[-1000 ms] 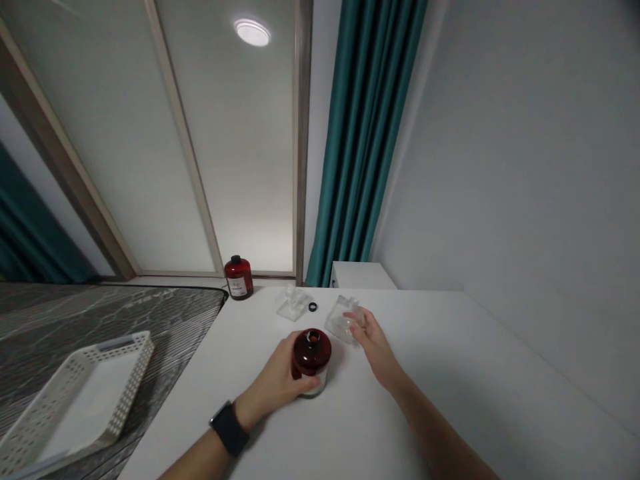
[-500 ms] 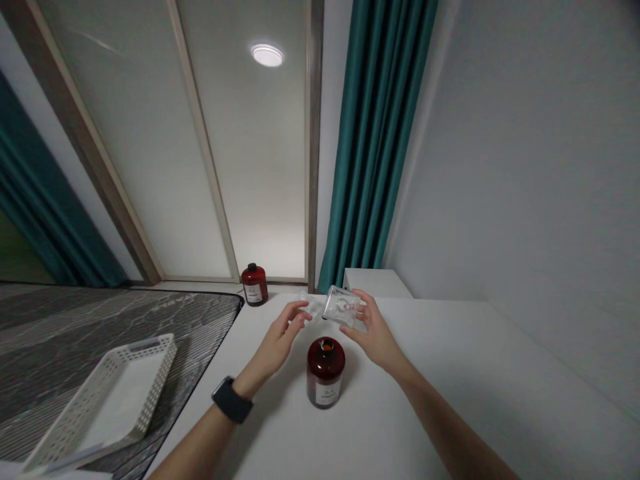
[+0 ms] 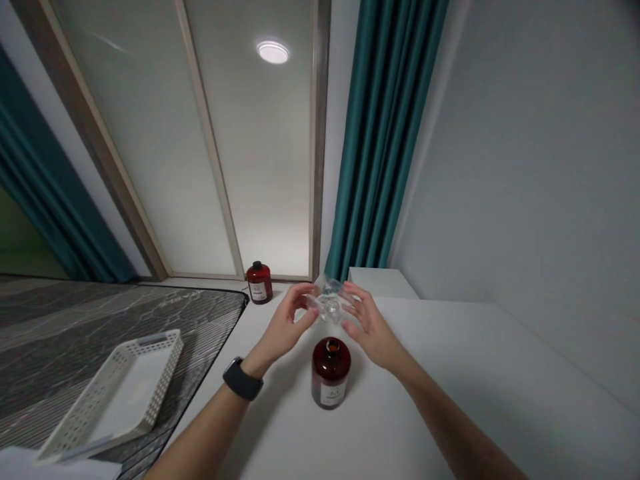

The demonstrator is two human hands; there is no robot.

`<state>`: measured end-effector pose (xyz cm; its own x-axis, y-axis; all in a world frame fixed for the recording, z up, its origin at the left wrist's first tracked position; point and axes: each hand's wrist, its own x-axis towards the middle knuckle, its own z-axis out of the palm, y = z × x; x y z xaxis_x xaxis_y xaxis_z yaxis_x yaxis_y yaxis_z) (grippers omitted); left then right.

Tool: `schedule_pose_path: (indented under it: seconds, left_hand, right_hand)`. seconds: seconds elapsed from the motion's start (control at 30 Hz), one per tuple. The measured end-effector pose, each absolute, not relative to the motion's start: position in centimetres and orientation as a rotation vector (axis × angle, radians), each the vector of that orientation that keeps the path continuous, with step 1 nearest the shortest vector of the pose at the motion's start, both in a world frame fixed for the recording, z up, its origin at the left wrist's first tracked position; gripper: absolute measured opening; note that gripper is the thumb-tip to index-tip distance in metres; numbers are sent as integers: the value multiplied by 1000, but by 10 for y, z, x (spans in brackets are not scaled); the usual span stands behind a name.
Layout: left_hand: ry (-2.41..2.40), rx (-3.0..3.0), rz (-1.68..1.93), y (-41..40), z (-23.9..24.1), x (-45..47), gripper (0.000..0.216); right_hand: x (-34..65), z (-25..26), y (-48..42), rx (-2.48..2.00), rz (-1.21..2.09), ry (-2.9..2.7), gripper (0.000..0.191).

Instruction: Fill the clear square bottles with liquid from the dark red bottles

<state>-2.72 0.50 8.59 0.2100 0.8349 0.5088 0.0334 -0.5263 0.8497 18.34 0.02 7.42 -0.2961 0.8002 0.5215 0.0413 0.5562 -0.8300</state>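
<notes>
Both my hands hold a small clear glass bottle (image 3: 330,303) in the air above the white table (image 3: 450,373). My left hand (image 3: 285,327), with a dark watch on the wrist, grips its left side. My right hand (image 3: 367,327) grips its right side. Just below and in front of the hands stands an open dark red bottle (image 3: 331,372) with a white label, its cap off. Neither hand touches it.
A second dark red bottle (image 3: 260,282) with a black cap stands at the table's far edge by the window. A white perforated basket (image 3: 120,393) lies on the grey marbled surface at the left. A teal curtain (image 3: 380,133) hangs behind.
My left hand let go of the red bottle and rose to the clear bottle. My right hand lifted the clear bottle off the table; both now hold it.
</notes>
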Motion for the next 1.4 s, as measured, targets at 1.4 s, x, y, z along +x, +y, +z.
schedule_pose_path:
  seconds: [1.4]
  left_hand:
    - [826, 2501, 1128, -24, 120, -49, 50]
  right_hand:
    - [198, 93, -27, -823, 312, -2046, 60]
